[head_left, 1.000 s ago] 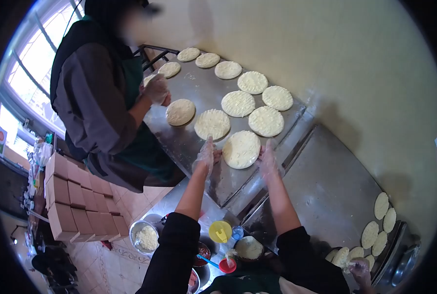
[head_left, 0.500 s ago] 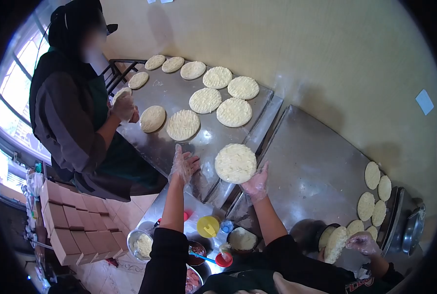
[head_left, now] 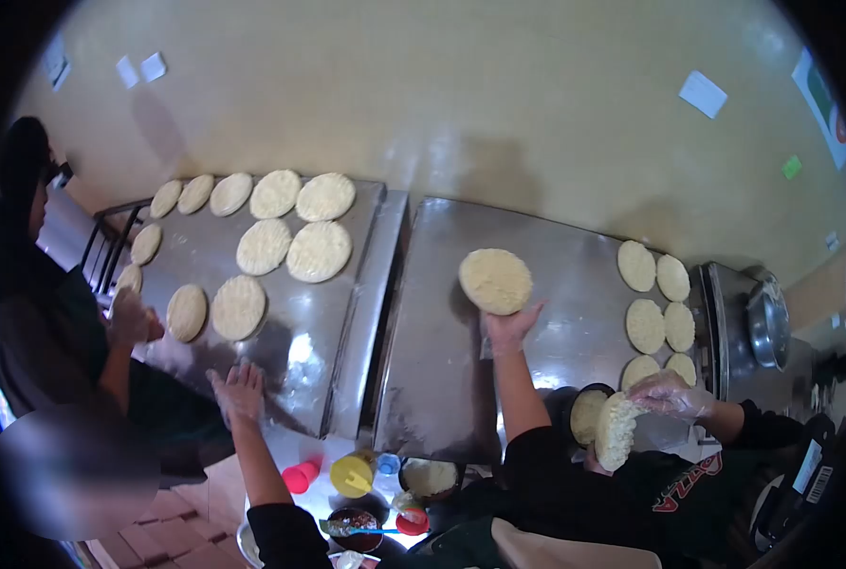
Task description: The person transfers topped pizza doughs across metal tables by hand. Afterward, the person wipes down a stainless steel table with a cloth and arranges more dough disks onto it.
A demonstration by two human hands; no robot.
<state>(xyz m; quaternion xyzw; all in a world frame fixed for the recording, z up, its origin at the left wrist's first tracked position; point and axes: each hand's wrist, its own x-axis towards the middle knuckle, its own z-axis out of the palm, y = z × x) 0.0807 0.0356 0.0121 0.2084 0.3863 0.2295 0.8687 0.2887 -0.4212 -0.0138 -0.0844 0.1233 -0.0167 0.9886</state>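
Note:
My right hand (head_left: 513, 332), in a clear plastic glove, supports a round pale pizza base (head_left: 495, 282) from its near edge, above the right metal table (head_left: 442, 379). The thumb shows at the side, while the other fingers are hidden under the base. My left hand (head_left: 242, 392), gloved too, has its fingers spread with nothing in them. It is by the front edge of the left metal table (head_left: 295, 379), nearest to a flat pizza base (head_left: 239, 308). Several more bases, such as one pizza base (head_left: 319, 251), lie around the left table.
At the left stands a co-worker (head_left: 44, 313). Another person's gloved hand (head_left: 670, 396) at right touches a white-topped base (head_left: 616, 431). Below are a yellow container (head_left: 352, 474), a red cup (head_left: 300, 477) and a bowl of white topping (head_left: 431, 477). A metal bowl (head_left: 769, 324) sits far right.
My view has turned to the right. My right hand has carried the pizza base from the gap between the tables to over the right table. My left hand stays open by the left table.

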